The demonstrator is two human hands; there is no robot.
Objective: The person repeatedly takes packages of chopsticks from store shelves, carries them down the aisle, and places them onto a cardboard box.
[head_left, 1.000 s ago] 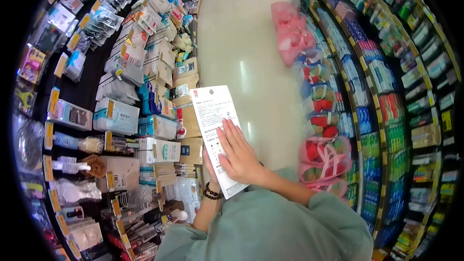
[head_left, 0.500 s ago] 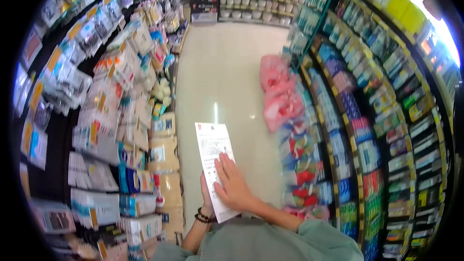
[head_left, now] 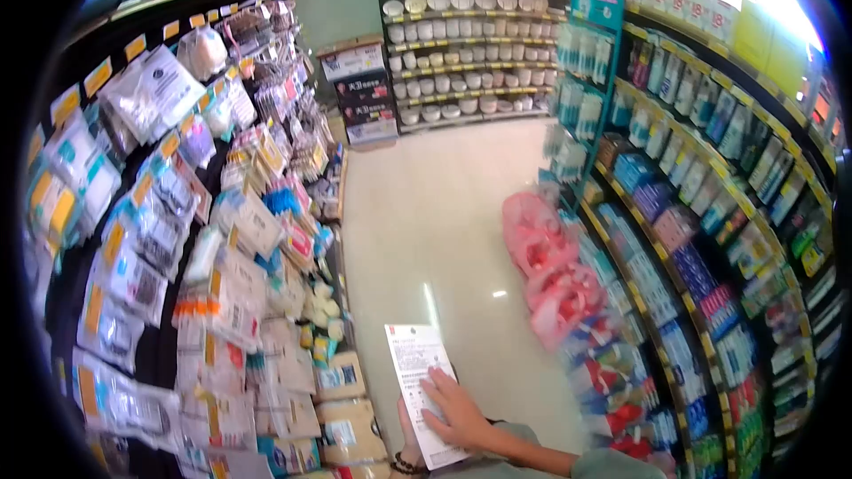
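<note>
A flat white printed package (head_left: 415, 364) with a red mark in its top left corner and a hanging hole stands out at the bottom centre. My left hand (head_left: 408, 430), with a dark beaded bracelet at the wrist, holds it by the left edge from behind; its fingers are mostly hidden. My right hand (head_left: 457, 412) lies on the printed face, fingers stretched out and pointing up and left.
Hanging packets (head_left: 146, 239) fill the left shelves. Pink bags (head_left: 546, 257) stand on the floor along the right shelving (head_left: 701, 168). A teal rack (head_left: 596, 62), bowl shelves (head_left: 479, 31) and stacked boxes (head_left: 364, 93) are ahead. Pale floor (head_left: 426, 204) runs between.
The view has tilted up, bringing the far bowl shelves and boxes into sight. Both hands and the package now sit lower in the frame, with the same hold.
</note>
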